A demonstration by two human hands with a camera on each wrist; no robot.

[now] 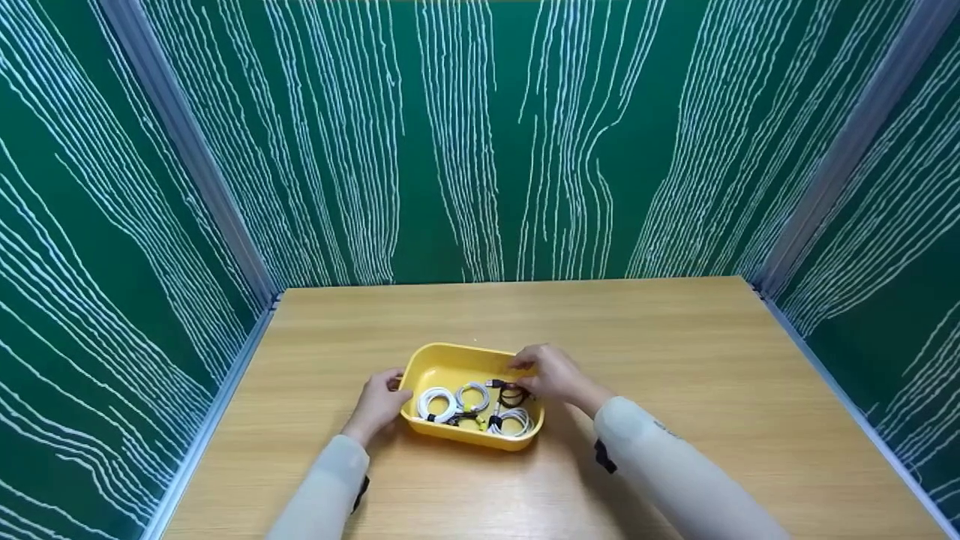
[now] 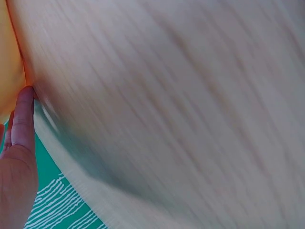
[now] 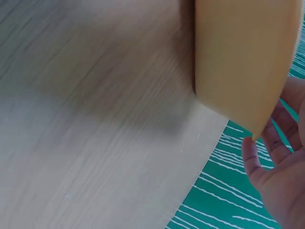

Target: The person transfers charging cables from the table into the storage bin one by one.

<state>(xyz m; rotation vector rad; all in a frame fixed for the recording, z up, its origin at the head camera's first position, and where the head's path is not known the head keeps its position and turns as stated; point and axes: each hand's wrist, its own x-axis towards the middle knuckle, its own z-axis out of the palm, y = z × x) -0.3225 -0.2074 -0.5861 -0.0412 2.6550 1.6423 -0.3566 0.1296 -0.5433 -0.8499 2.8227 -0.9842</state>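
Note:
A yellow tray (image 1: 450, 351) sits on the wooden table (image 1: 675, 360), holding coiled white cables (image 1: 437, 405) and a black cable (image 1: 512, 394). My left hand (image 1: 388, 384) lies against the tray's left wall; in the left wrist view a straight finger (image 2: 22, 117) touches the yellow wall (image 2: 9, 71). My right hand (image 1: 526, 369) reaches over the tray's far right rim and grips it just above the black cable. In the right wrist view its fingers (image 3: 267, 152) curve beside the tray's outer wall (image 3: 243, 57); the thumb is hidden.
Green panels with white wavy lines (image 1: 480, 150) wall in the table on three sides, with metal corner posts (image 1: 187, 150). Bare tabletop surrounds the tray on every side. Both wrist views are blurred.

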